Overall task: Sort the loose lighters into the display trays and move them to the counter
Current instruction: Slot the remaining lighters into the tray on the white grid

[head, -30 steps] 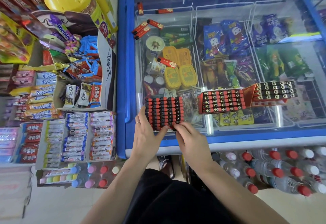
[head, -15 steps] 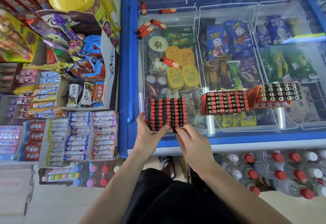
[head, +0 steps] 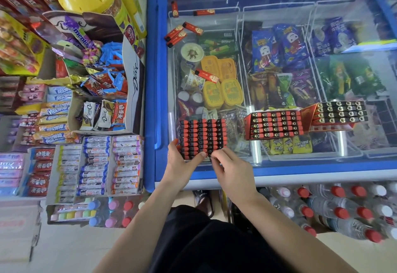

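A blue-framed chest freezer with a sliding glass lid (head: 279, 0) fills the right of the head view, ice-cream packs showing through the glass. To its left stands a crowded shelf of sweets and chocolate bars (head: 71, 122), and below its front edge lie shrink-wrapped water bottles with red and white caps (head: 343, 208).

On the glass near the front edge sit three display trays. The red cardboard tray of black-and-red lighters (head: 274, 125) lies mid-lid, touching the red tray of black-topped lighters (head: 339, 113) to its right. Near the front left corner rests the full block of red-and-black lighters (head: 203, 137). The left hand (head: 182, 163) holds that block's left and near edges, thumb laid along the front row. The right hand (head: 231, 168) has curled fingers pinching at the front row; what they pinch cannot be told.

Six loose red lighters (head: 206, 75) lie scattered toward the lid's far left corner.
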